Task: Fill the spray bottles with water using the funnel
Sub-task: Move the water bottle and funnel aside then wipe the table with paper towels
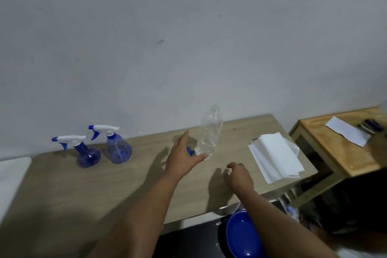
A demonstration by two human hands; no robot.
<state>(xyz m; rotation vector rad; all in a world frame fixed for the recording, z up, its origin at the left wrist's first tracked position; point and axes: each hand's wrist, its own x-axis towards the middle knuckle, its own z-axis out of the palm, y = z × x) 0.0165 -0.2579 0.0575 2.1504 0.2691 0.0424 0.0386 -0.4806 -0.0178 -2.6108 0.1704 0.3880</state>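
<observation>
A bare grey wall backed the wooden counter [62,184]. The left hand [184,159], fingers spread and released, reached for a clear bottle [209,132] touching its thumb, probably the water source. Two spray bottles [117,144] stood capped, well left of those fingers. The right hand [238,176] hovered, loosely curled, empty.

Two bare forearms and hands [184,158], sleeveless, no jewellery

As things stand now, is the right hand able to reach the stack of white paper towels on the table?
Probably yes. The right hand hovers open over the table, just left of the paper towels, and only bare tabletop lies between them. The clear bottle stands farther back, beside the left hand, out of that path.
</observation>
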